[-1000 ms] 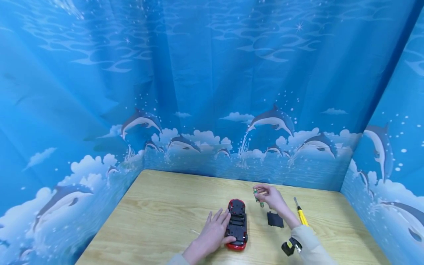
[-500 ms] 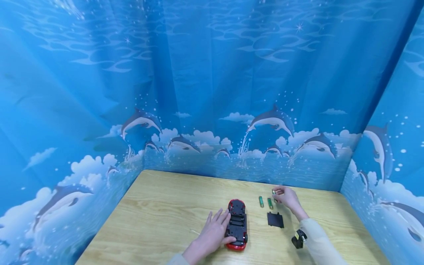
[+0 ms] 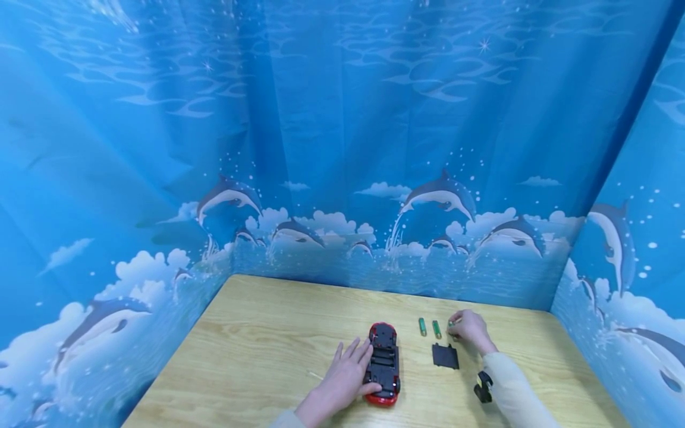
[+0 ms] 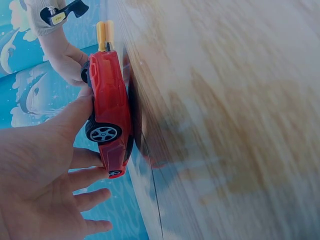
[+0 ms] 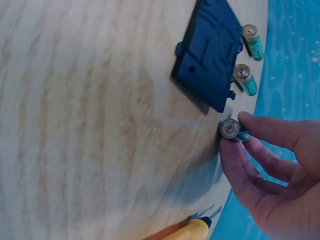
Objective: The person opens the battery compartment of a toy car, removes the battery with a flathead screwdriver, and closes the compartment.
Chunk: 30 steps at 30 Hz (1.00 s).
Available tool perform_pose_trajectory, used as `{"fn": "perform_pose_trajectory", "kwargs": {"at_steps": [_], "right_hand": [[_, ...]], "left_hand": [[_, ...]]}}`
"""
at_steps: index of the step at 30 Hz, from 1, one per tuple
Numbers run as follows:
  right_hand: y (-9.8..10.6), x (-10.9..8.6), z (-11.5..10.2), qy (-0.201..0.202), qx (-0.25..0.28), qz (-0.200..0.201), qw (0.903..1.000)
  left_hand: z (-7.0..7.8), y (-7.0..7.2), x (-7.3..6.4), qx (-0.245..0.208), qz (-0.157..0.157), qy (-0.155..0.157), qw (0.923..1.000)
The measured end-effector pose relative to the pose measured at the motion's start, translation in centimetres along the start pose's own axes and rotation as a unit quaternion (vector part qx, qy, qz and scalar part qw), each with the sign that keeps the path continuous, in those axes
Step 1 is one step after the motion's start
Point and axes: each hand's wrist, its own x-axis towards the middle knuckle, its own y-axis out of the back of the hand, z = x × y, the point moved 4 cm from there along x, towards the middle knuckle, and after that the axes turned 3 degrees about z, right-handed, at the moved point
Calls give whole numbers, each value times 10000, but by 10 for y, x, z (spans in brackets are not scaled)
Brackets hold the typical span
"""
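A red toy car (image 3: 382, 337) lies upside down on the table, its black underside and battery slots facing up. My left hand (image 3: 339, 380) rests along its left side, fingers extended, thumb over the underside; the left wrist view shows the red body (image 4: 109, 85) past the thumb. To the right, my right hand (image 3: 471, 328) pinches a green battery (image 5: 230, 129) between thumb and fingers, close over the tabletop. Two more green batteries, one on the left (image 3: 423, 326) and one nearer the hand (image 3: 436, 329), lie beside it. A black battery cover (image 3: 445, 356) lies just in front of them.
A screwdriver with a yellow handle (image 5: 187, 231) lies near the right hand; the right arm hides it in the head view. A thin pale stick (image 3: 314, 374) lies left of the left hand. Dolphin-print curtains (image 3: 342, 178) surround the wooden table (image 3: 267, 333).
My right hand has moved right from the left battery's spot, past the second one, and then slightly toward me with the third battery in its fingers. Left hand and car have stayed put.
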Motion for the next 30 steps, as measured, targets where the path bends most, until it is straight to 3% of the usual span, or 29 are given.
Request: {"fn": "perform_pose_trajectory", "kwargs": {"at_steps": [23, 30], "right_hand": [[0, 0, 3, 125, -277, 226, 9993], [5, 0, 3, 234, -192, 460, 9985]], "left_hand": [[-1, -1, 0, -95, -73, 36, 9999], [-1, -1, 0, -150, -81, 44, 9998]]}}
